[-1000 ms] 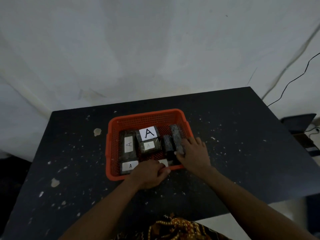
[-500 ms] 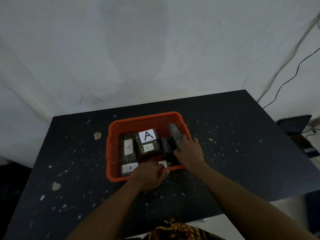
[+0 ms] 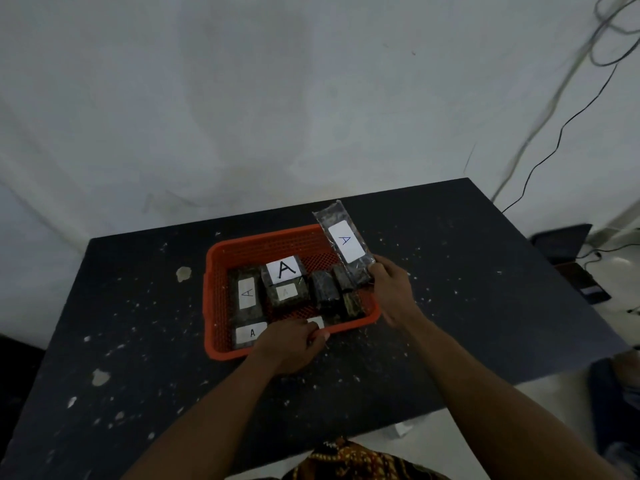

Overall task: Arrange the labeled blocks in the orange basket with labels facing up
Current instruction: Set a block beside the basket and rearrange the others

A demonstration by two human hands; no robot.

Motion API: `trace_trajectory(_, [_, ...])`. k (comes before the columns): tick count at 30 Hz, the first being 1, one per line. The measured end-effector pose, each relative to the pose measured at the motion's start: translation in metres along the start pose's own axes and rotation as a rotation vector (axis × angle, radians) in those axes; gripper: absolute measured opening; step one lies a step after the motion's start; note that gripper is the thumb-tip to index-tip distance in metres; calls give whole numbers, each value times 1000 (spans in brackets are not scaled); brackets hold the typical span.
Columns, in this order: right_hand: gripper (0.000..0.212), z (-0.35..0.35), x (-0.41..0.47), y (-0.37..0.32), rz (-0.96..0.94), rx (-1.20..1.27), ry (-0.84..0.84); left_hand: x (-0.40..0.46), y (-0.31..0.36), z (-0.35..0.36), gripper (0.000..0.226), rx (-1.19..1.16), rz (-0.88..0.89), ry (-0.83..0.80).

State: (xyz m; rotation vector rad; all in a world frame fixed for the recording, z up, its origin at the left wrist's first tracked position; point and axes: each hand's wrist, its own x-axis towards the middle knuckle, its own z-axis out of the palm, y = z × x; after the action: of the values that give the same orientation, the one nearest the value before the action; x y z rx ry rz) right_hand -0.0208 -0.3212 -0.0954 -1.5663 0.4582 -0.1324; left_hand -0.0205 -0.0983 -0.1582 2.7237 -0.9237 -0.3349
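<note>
An orange basket [image 3: 212, 271] sits mid-table with several dark wrapped blocks inside. Three show white "A" labels upward: a long one at the left [image 3: 247, 293], a big-lettered one at the back [image 3: 284, 268], a small one at the front left [image 3: 251, 332]. A faint-labelled block [image 3: 285, 293] lies in the middle, and unlabelled-side blocks [image 3: 325, 289] lie to the right. My right hand [image 3: 391, 289] holds a long block [image 3: 344, 242] tilted up above the basket's right rim, its "A" label facing me. My left hand [image 3: 289, 344] rests on the basket's front rim, fingers curled over a white-labelled block [image 3: 317, 322].
The black table [image 3: 138, 341] is speckled with white paint chips. A white wall stands behind it. Black cables [image 3: 554, 133] hang at the right, and a dark device [image 3: 561, 240] lies on the floor beyond the table's right edge.
My right hand has lifted the long block out of the basket's right side and turned it so the "A" label shows. My left hand stays on the front rim.
</note>
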Motion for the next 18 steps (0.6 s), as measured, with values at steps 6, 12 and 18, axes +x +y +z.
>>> trace_trajectory(6, [23,-6,-1,8,17,92,57,1,0,1,60,-12,-7,-12])
trace_trajectory(12, [11,-47,12,7,69,176,365,11,1,-3,64,-43,-21,-67])
trace_trajectory(18, [17,-104,16,46,129,-141,458,24,21,1,57,-96,9,-124])
